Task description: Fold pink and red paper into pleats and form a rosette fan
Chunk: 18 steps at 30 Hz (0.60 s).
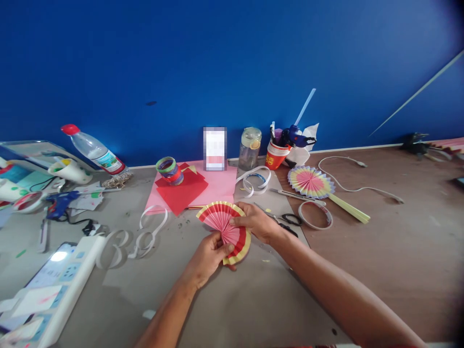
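Note:
A pleated paper fan, pink in the middle with red and yellow bands toward its rim, is spread between my two hands above the table. My left hand pinches its lower left part, thumb on top. At its upper right side, my right hand grips the pleats between thumb and fingers. The fan opens out to most of a circle, with a gap at the lower left. Beyond it lie red paper squares on a pink sheet. Black-handled scissors rest just past my right hand.
A finished-looking paper fan with a yellow handle, a tape roll and a white cable lie right. At left are a power strip, glue gun and tilted bottle. A red cup stands against the blue wall.

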### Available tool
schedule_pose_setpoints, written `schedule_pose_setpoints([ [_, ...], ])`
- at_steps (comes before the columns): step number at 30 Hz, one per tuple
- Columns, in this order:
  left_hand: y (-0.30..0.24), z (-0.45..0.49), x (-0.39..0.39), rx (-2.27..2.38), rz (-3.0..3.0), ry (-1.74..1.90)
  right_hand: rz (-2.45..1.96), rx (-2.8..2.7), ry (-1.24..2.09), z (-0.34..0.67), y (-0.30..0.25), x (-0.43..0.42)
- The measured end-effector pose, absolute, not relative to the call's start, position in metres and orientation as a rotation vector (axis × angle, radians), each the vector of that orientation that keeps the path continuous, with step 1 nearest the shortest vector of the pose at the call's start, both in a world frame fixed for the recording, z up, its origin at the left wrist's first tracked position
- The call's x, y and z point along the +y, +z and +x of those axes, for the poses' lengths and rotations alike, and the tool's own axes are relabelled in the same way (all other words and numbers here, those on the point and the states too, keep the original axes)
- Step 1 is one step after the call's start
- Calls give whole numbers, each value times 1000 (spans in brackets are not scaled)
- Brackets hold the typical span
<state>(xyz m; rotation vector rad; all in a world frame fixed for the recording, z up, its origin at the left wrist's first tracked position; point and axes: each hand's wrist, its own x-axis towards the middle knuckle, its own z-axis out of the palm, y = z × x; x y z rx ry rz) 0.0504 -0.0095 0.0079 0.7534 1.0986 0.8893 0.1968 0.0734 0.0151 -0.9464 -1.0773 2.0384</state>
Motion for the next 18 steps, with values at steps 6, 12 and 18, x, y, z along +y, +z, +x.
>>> schedule_pose_setpoints([
  [6, 8, 47, -11, 1087, 814, 822, -933, -1087, 2051, 200, 15, 75],
  [12, 5, 45, -10, 1070, 881, 796, -894, -1036, 2099, 201, 15, 76],
  [18, 3, 42, -10, 1131, 918, 818, -880, -1068, 2062, 204, 16, 80],
])
